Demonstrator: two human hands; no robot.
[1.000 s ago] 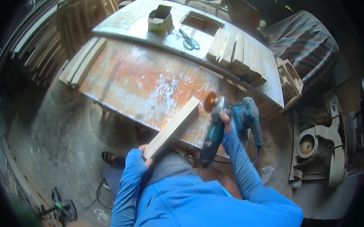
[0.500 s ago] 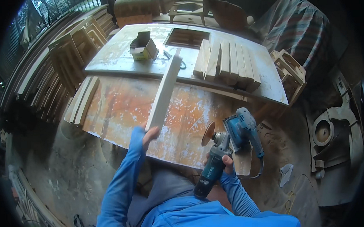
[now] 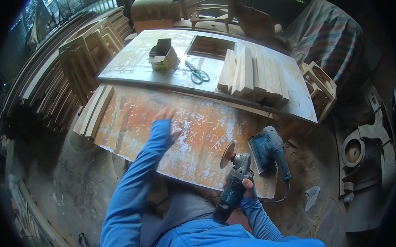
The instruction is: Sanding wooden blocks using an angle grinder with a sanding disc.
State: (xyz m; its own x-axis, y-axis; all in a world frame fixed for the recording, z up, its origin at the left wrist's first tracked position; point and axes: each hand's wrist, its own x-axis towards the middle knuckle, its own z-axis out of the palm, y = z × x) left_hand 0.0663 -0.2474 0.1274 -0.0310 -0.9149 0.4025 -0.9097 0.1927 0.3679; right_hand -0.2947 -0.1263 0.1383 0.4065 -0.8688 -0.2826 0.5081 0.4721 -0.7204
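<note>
My left hand (image 3: 167, 120) reaches over the orange-stained work board (image 3: 132, 135), its thumb apart from the fingers and nothing in it. Gripped by the body in my right hand (image 3: 248, 188) is a teal and black angle grinder (image 3: 233, 193), whose round brown sanding disc (image 3: 227, 155) points up and left. Just beyond it, at the board's right end, rests a blue sheet sander (image 3: 269, 147). Several squared wooden pieces (image 3: 272, 82) lie side by side on the pale raised panel (image 3: 133, 60), and more wooden strips (image 3: 98, 111) lie at the board's left end.
Green-handled scissors (image 3: 199, 75) and an opened cardboard box (image 3: 163, 56) are on the pale panel, near a rectangular cutout (image 3: 211, 48). Stacked timber (image 3: 41, 86) lines the left side. A power cord (image 3: 284, 195) hangs from the sander. Curved wooden parts (image 3: 367, 147) stand at right.
The wooden piece has left my left hand, and the row on the pale panel looks rearranged, with one piece lying higher. My left hand is now empty above the board; the right still holds the grinder.
</note>
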